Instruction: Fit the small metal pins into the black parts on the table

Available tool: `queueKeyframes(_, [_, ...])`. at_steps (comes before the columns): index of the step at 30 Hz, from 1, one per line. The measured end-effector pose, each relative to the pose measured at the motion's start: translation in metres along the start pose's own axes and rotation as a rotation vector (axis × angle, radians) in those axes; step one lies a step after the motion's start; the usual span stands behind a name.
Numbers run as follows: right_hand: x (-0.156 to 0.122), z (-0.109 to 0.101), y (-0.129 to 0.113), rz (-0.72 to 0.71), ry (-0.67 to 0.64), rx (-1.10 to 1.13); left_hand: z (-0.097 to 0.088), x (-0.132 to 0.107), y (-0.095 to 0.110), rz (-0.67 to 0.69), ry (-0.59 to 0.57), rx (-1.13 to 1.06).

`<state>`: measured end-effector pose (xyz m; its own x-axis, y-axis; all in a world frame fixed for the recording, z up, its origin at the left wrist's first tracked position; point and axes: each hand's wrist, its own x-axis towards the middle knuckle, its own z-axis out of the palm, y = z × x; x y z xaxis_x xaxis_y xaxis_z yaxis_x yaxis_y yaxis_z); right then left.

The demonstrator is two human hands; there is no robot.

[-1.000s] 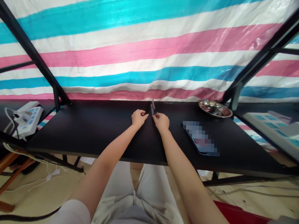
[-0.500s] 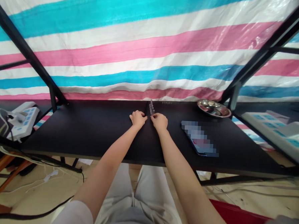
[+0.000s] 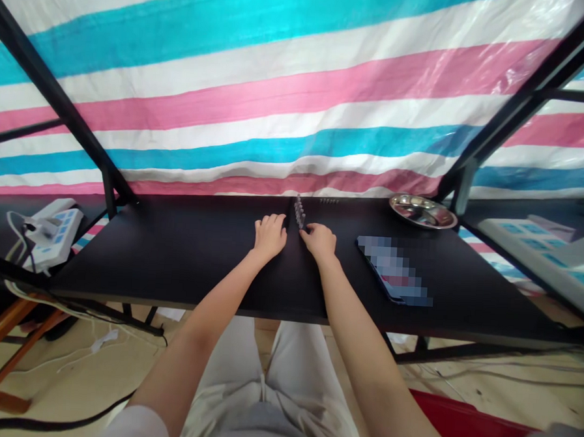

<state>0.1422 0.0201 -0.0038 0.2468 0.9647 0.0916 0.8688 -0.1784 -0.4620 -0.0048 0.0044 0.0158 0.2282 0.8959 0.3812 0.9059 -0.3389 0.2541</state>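
Spanning the whole background, a striped tarpaulin (image 3: pixel 298 101) in turquoise, white and pink hangs behind a black metal frame (image 3: pixel 58 102) with slanted struts on both sides. Below it lies the black worktop (image 3: pixel 172 258), seen from the person's head camera, with both bare forearms reaching forward over pale trousers (image 3: pixel 268 387). A red container (image 3: pixel 462 420) shows at the lower right, on the floor.

A white power strip with blue switches (image 3: pixel 51 229) rests at the far left among loose cables, and a second power strip (image 3: pixel 539 251) lies on the neighbouring surface at the right; any printing on either is too small to read. A phone (image 3: pixel 394 271) lies flat on the worktop, well right of the hands, its screen blurred and unreadable. A shallow metal dish (image 3: pixel 422 211) sits at the rear right corner.

The left hand (image 3: pixel 270 234) lies palm down on the worktop, fingers spread flat and holding nothing. The right hand (image 3: pixel 319 239), just beside it, is curled, its fingertips pinched on the near end of a beaded strand (image 3: pixel 299 212), which runs away from the person at the worktop's centre rear. A short row of tiny pieces (image 3: pixel 328 200) lies just right of the strand's far end.
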Motion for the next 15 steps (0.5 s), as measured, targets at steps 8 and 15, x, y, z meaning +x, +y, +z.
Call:
queueKeyframes(8, [-0.0017,0.0008,0.0008,-0.025,0.005,-0.014,0.0008,-0.0009,0.0059,0.127,-0.065,0.191])
queueKeyframes(15, [-0.0023,0.0023,0.0001,-0.052,0.033,-0.015,0.0043,0.0054,0.0005,0.147,-0.030,0.160])
